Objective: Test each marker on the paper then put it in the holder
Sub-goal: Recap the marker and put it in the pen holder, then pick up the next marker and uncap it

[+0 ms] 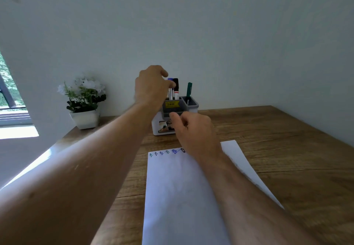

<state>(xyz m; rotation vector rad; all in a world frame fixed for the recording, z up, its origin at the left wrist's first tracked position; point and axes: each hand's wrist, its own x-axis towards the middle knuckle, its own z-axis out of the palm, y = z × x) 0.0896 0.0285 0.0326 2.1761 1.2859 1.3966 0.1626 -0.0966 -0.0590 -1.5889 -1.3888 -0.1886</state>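
Plain pale wall behind a wooden desk (277,149); a window shows at the far left. The holder (180,110), a grey-and-white organiser with a yellow sticker, stands at the back of the desk against the wall and serves as landmark here.

Left of the holder: a potted plant (83,101) with white flowers. In front of the holder: a sheet of paper (182,197), with a row of six small scribbles (166,152) along the edge nearest the holder, in green, dark, blue and black ink.

In the holder's left compartment stand several markers (173,89), blue and black caps up. In its right compartment, a green marker (189,89) stands alone.

Left hand (151,87) is above the holder's left compartment, fingers curled at the marker tops; whether they pinch one or only touch, I cannot tell. Right hand (193,130) hovers just in front of the holder, fingers loosely bent, holding nothing visible.

Judgement: task near its end. No loose markers lie on the desk in view. Six marks suggest six tests done. The count in the holder is partly hidden by the left hand, so it is unconfirmed.
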